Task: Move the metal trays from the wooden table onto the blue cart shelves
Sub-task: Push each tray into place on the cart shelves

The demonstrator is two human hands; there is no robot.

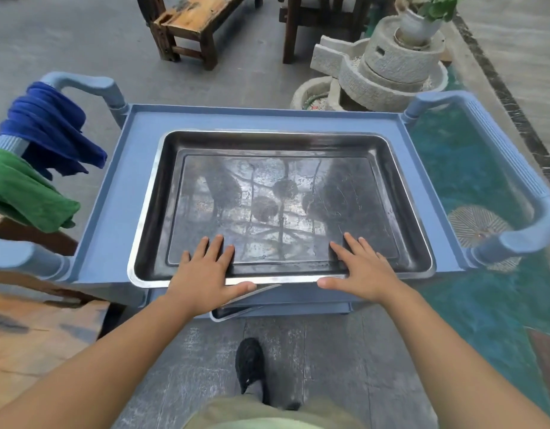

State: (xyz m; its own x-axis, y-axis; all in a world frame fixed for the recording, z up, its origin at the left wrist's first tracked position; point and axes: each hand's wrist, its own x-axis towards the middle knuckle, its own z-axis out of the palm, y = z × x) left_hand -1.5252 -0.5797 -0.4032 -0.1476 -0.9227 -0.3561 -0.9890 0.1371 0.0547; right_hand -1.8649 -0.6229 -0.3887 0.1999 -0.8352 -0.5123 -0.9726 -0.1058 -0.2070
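A large shiny metal tray (pixel 280 205) lies flat on the top shelf of the blue cart (pixel 119 193). My left hand (pixel 202 274) rests on the tray's near rim at the left, fingers spread inside it, thumb along the outer edge. My right hand (pixel 363 270) rests the same way on the near rim at the right. Below the top shelf, the corner of a second metal tray (pixel 233 314) sticks out from a lower shelf. The wooden table (pixel 35 332) shows at the lower left.
A blue cloth (pixel 47 128) and a green cloth (pixel 23 190) hang on the cart's left handle. Beyond the cart stand a stone mill (pixel 382 63) and a wooden bench (pixel 190 23). A teal pond surface (pixel 472 292) lies to the right. My black shoe (pixel 250 366) is on the floor.
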